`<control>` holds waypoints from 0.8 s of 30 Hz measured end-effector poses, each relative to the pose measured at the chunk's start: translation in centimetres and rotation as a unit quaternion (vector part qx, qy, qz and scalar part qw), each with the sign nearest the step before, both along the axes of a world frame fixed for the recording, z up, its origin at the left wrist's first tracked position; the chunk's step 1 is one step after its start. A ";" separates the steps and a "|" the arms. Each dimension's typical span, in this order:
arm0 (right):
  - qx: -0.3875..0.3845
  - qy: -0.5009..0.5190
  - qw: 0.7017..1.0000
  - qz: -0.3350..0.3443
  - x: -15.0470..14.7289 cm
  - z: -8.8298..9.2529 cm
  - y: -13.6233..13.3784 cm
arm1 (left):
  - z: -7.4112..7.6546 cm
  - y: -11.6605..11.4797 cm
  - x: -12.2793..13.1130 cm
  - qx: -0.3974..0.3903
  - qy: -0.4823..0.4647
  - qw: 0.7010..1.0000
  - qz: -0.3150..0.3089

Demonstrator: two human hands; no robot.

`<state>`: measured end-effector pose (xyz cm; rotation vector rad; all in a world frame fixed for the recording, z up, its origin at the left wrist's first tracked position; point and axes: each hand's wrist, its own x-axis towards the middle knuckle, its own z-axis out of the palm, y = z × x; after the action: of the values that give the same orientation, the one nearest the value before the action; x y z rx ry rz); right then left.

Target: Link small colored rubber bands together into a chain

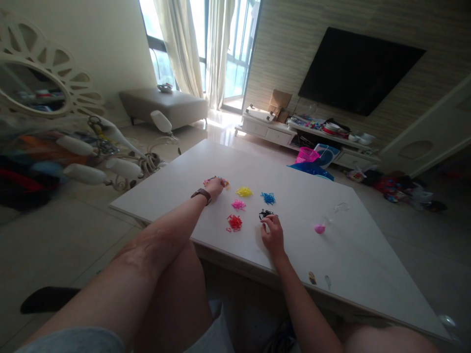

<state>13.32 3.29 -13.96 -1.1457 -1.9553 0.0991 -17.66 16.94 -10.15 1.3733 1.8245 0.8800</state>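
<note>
Small piles of coloured rubber bands lie on a white table point(353, 245): a mixed pile point(223, 182), yellow point(244, 191), blue point(268, 198), pink point(238, 204), red point(234, 223) and black point(265, 214). My left hand point(213, 188), with a brown watch on its wrist, reaches over the mixed pile with its fingers curled down into it. My right hand point(273, 237) rests on the table just below the black pile, fingertips pinched at its edge. What either hand grips is too small to make out.
A pink object point(319, 228) and a clear bag point(340, 208) lie to the right on the table. Two small items point(312, 278) sit near the front edge. Beyond are a TV stand point(279, 132), pink basket point(306, 155), bench point(165, 105) and lamp parts point(110, 162) at left.
</note>
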 end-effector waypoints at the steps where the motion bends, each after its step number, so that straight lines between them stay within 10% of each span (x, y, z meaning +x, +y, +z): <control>1: -0.002 0.002 1.000 0.000 0.0 0.0 0.0 | 0.2 0.0 -0.3 -0.005 -0.025 1.000 -0.001; 13: -0.019 0.017 1.000 0.004 0.0 0.0 0.1 | 1.5 -0.5 -0.6 -0.050 -0.280 0.959 0.000; 24: -0.051 0.023 0.998 0.002 -0.1 -0.2 -0.1 | 0.6 -0.1 -0.7 -0.057 -0.190 0.980 0.012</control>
<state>13.25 3.20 -14.16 -1.1953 -1.9292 0.2276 -18.36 16.81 -9.57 1.0313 1.5728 0.9609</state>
